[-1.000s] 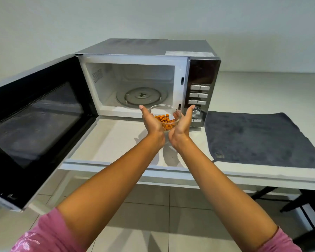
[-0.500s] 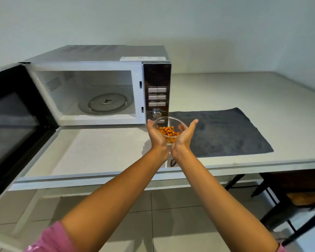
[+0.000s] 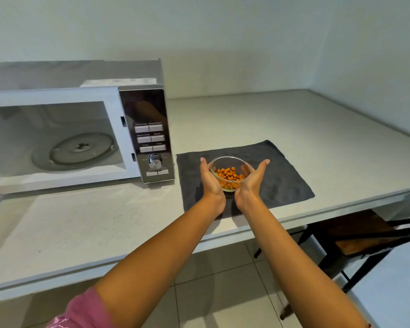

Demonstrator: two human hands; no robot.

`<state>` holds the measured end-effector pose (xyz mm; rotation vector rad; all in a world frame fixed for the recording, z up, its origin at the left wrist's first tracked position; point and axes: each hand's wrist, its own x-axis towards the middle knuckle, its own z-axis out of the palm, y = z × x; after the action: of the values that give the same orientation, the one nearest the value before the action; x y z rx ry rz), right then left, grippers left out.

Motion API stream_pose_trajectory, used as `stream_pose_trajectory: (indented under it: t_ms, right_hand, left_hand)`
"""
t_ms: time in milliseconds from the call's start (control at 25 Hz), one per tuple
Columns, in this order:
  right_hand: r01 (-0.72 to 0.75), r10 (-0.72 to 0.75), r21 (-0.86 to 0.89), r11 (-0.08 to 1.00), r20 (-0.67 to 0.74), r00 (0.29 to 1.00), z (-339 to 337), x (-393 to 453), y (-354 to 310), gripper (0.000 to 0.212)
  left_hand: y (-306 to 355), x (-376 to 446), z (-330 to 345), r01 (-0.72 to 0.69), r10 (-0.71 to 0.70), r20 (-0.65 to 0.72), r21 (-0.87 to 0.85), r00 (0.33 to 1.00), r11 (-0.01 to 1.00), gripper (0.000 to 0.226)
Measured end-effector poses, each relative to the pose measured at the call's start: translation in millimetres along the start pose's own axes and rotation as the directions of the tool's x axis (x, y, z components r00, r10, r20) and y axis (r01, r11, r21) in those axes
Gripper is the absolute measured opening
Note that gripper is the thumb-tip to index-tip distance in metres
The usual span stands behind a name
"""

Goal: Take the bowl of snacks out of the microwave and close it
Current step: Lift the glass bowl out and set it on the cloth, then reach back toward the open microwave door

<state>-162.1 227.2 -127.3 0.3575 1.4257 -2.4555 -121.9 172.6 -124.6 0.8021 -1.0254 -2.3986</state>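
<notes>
My left hand (image 3: 210, 179) and right hand (image 3: 252, 181) cup the glass bowl (image 3: 230, 172) from opposite sides — palms pressed to its wall, fingers extended upward. The bowl contains orange snacks (image 3: 229, 176). It is positioned over the dark grey towel (image 3: 282, 176), near that towel's centre; I cannot tell whether its base touches the cloth. The towel lies flat on the white table (image 3: 270, 121), just right of the microwave (image 3: 81, 129). The microwave cavity stands exposed — the glass turntable (image 3: 78, 150) sits bare inside.
</notes>
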Motion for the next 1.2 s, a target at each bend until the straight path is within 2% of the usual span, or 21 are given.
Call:
stream_pose_trajectory:
  t_ms: [240,560,640,720,760,840,920,1040,1200]
  right_hand:
    - [0.037,-0.037,-0.036,0.999,0.001,0.999,-13,31,-22,0.086]
    - [0.039,-0.037,-0.042,0.998,0.043,0.998,-17,50,-27,0.083]
    - [0.052,-0.051,-0.069,0.996,0.020,0.999,-17,49,-25,0.082]
    - [0.136,-0.147,-0.140,0.981,-0.071,0.987,-13,46,-24,0.078]
    - [0.211,-0.237,-0.179,0.961,-0.134,0.962,-10,42,-24,0.073]
    - [0.414,-0.462,-0.236,0.879,-0.208,0.862,0,35,-26,0.060]
    - [0.582,-0.631,-0.259,0.771,-0.192,0.752,11,26,-25,0.049]
    - [0.732,-0.768,-0.242,0.637,-0.114,0.630,33,11,-19,0.042]
    - [0.827,-0.836,-0.162,0.538,0.019,0.548,69,-17,-3,0.042]
  left_hand:
    - [-16,18,26,0.015,-0.018,0.075,0.044,0.997,0.999,0.066]
    - [-20,30,30,-0.003,-0.009,0.092,0.123,0.996,0.992,0.070]
    - [-17,27,28,-0.011,-0.004,0.092,0.159,0.996,0.987,0.068]
    - [-10,22,28,-0.049,0.031,0.097,0.187,0.995,0.981,0.052]
    - [-5,18,28,-0.093,0.073,0.102,0.203,0.992,0.975,0.047]
    - [4,12,23,-0.231,0.209,0.109,0.257,0.972,0.939,0.049]
    - [16,6,14,-0.412,0.391,0.130,0.301,0.911,0.860,0.043]
    - [38,-5,-5,-0.625,0.612,0.163,0.357,0.774,0.694,0.027]
    - [66,-20,-34,-0.752,0.746,0.244,0.457,0.620,0.476,0.021]
